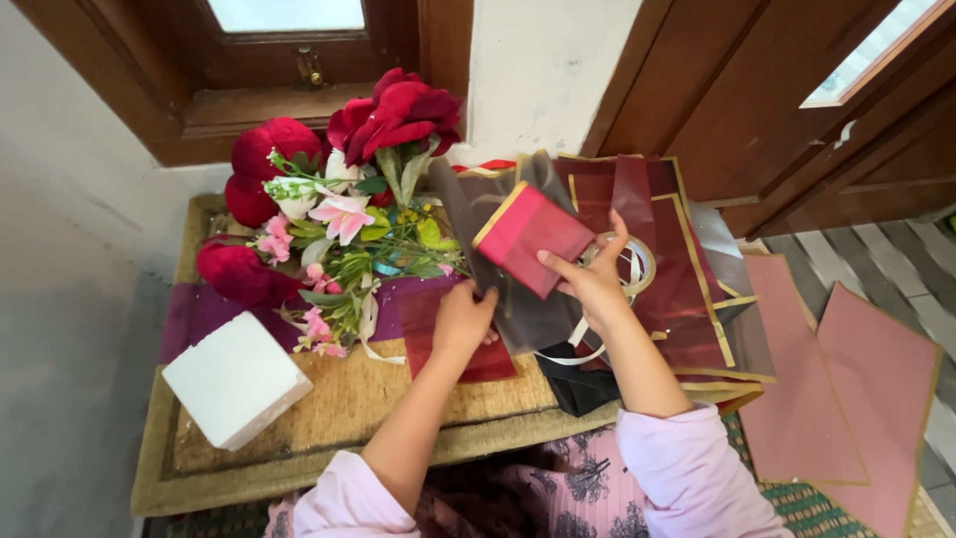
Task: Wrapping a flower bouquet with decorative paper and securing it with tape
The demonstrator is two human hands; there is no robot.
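A white foam block (235, 379) sits beside artificial flowers (334, 214) on a woven mat (339, 418).

A white plastered wall (543, 60) is flanked by dark wooden window frames (299, 90), through whose panes (287, 12) daylight is admitted. A woven mat (329, 418) is laid over the grey floor (70, 329)

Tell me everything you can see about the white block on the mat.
The white block is a plain chunky cuboid that looks like foam, matte and unmarked. It sits turned at an angle on the woven mat, near its left front part, in front of the bunch of red and pink flowers. Neither hand touches it; the left hand is nearest, off to its right.
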